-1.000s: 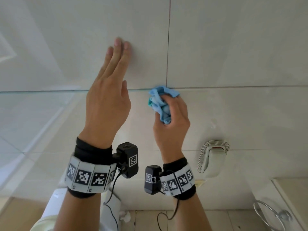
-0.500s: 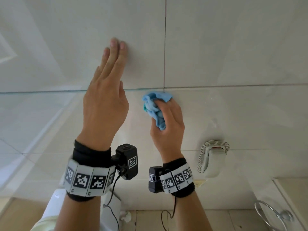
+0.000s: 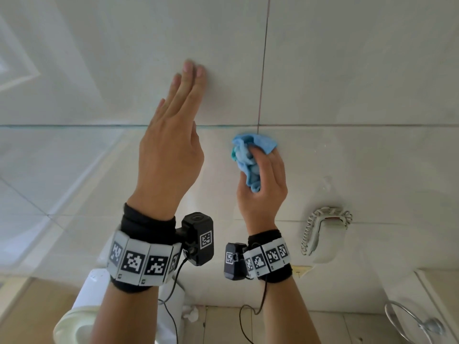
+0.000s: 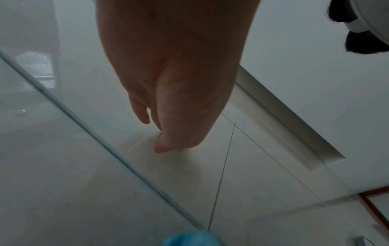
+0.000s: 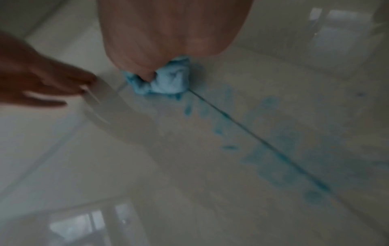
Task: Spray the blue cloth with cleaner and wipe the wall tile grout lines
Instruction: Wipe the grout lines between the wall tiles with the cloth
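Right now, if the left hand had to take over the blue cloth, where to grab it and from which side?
Probably the loose bunched folds of the blue cloth sticking out beyond the thumb side of the right hand. Come from the left: the left hand is already there, open, fingertips on the wall tile.

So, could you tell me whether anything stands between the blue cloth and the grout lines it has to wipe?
Nothing visible does. The right hand holds the blue cloth on the tile just under the grout crossing. The left hand rests flat on the tile to the left, off the vertical line.
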Tool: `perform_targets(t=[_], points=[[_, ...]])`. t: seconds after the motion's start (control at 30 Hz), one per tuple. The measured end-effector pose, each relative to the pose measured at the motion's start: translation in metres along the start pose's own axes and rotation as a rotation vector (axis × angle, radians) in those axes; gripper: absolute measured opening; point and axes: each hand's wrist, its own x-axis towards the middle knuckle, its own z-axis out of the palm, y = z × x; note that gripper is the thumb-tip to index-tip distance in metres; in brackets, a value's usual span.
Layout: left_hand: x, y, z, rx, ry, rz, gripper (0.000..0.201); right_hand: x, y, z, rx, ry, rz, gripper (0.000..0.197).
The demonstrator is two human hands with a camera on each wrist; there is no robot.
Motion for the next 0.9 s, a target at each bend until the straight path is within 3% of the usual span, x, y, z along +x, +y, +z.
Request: perform_targets(t=[0.2, 0.33, 0.53, 0.6, 0.73, 0.9], points=[[-0.004, 0.002, 0.002, 0.014, -0.014, 0.003, 0.082, -0.066, 0.028, -0.005, -0.085, -0.102, -0.051, 0.042], [-0.007, 0.000, 0.000, 0.011, -0.008, 0.055, 0.080, -0.053, 0.017, -0.007, -0.097, -0.121, -0.014, 0.042], [-0.048, -0.005, 0.034, -0.064, 0.481, -0.130, 0.057, -0.015, 0.012, -0.002, 0.018, 0.008, 0.084, 0.032], [-0.068, -0.017, 0.057, -0.104, 0.436, -0.294, 0.066, -0.036, 0.021, 0.000, -0.006, -0.013, 0.052, 0.038], [-0.091, -0.041, 0.087, -0.181, 0.217, -0.662, 0.108, -0.075, 0.036, 0.000, -0.054, -0.117, -0.030, 0.043], [-0.096, -0.054, 0.099, -0.308, 0.137, -0.732, 0.132, -0.066, 0.031, -0.006, -0.064, -0.156, -0.060, 0.042]])
